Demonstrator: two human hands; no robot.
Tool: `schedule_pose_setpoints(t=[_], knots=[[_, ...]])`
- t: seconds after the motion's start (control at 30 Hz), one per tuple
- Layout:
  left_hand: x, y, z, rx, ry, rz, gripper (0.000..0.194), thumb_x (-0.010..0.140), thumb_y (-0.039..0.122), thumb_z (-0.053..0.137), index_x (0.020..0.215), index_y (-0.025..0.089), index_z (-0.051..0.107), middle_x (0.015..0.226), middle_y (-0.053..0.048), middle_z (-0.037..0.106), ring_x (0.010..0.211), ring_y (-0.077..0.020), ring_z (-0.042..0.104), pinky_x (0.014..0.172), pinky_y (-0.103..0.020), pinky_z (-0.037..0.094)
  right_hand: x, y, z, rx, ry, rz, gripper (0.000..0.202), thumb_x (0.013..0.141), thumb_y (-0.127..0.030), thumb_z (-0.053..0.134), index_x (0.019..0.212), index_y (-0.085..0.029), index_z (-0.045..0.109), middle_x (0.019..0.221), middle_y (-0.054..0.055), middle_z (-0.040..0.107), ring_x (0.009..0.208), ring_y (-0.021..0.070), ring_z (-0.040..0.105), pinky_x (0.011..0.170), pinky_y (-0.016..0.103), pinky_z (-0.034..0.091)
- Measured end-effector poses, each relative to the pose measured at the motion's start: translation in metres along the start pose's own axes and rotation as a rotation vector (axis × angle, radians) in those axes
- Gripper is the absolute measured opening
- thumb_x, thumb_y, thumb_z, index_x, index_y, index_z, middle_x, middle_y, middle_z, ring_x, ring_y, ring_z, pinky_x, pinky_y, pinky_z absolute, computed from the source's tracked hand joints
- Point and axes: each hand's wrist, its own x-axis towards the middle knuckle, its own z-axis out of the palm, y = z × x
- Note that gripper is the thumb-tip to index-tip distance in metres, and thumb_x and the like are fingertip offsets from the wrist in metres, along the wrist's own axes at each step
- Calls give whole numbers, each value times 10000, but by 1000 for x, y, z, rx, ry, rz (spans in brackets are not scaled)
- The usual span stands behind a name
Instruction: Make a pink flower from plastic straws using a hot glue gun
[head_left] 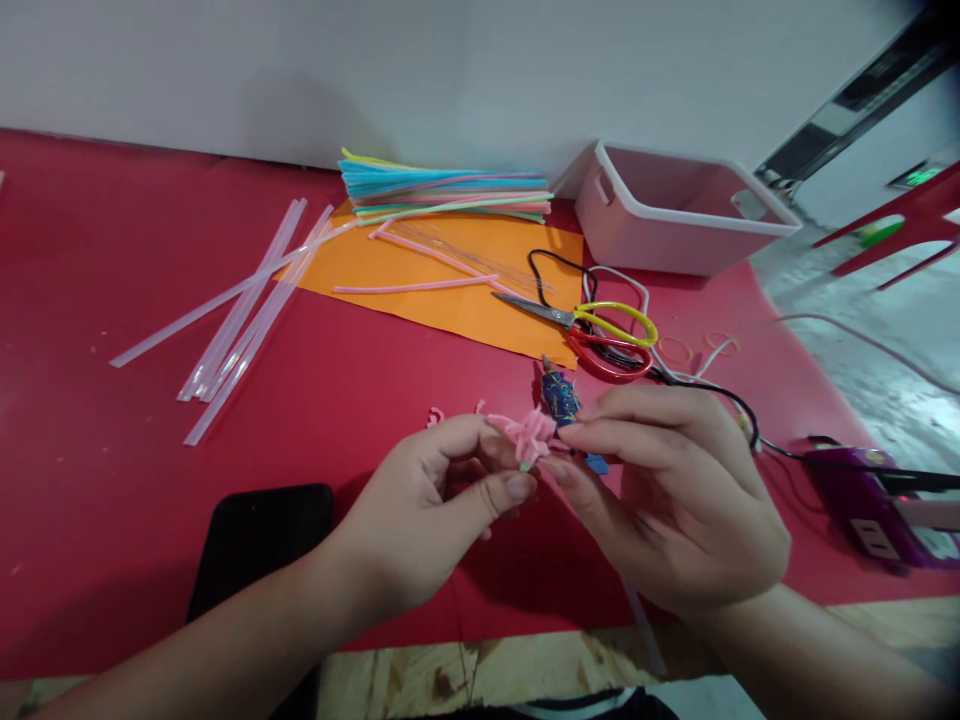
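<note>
Between my two hands is a small pink pipe-cleaner flower [534, 436] with a bit of green at its base. My left hand [427, 510] pinches it from below between thumb and fingers. The fingertips of my right hand [660, 490] close on its right side, at a pink petal. Just behind the flower lies a dark blue glue gun [559, 395] with its metal tip pointing away, partly covered by my right hand. Small curled pink pieces [435, 416] show beyond my left hand.
Scissors [585, 325] with yellow and red handles lie on orange paper [450, 300] near a pipe-cleaner bundle [442, 190]. Clear glue sticks [255, 310] and a black phone [262, 540] are left. A pink bin [675, 230], cables and a purple power strip [862, 500] are right.
</note>
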Motion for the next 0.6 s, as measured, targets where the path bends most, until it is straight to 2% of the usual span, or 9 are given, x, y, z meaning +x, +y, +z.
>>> schedule_pose_setpoints(t=[0.13,0.27,0.33,0.43,0.53,0.6], knots=[[0,-1,2,66,78,120,106,795,112,697,754,179,626,742,51,616,702,-59,578,659,-145,490,0,0,-2,45,6,1,188,803,-147,690,985,-145,646,960,64,631,903,143,599,827,269,527],[0,1,4,99,173,196,100,787,107,723,778,192,672,776,52,657,747,-57,620,683,-121,501,-1,-1,-2,130,2,66,191,807,-112,638,994,-151,623,934,59,646,928,149,611,834,269,526],[1,2,2,31,206,197,111,786,113,736,770,195,663,737,64,647,687,-48,615,644,-118,507,-1,-3,-1,228,-69,170,150,841,-99,613,979,-158,620,870,36,663,835,122,632,753,234,529],[3,1,-3,-106,216,186,127,810,154,742,764,207,636,695,76,637,628,-49,612,613,-134,521,-1,-8,3,339,-243,293,44,883,-142,611,910,-156,643,741,-3,676,616,67,604,575,166,481],[5,1,-5,-140,224,206,127,811,163,751,775,216,641,726,74,649,666,-49,621,659,-137,526,-2,-14,8,402,-354,345,63,888,-195,637,857,-153,672,678,-19,683,538,44,570,524,137,444],[5,1,-4,-96,229,228,139,801,154,756,760,213,637,748,68,643,712,-54,617,686,-133,521,-4,-17,11,475,-421,443,81,896,-213,628,869,-163,686,671,-24,690,537,43,570,527,130,444]])
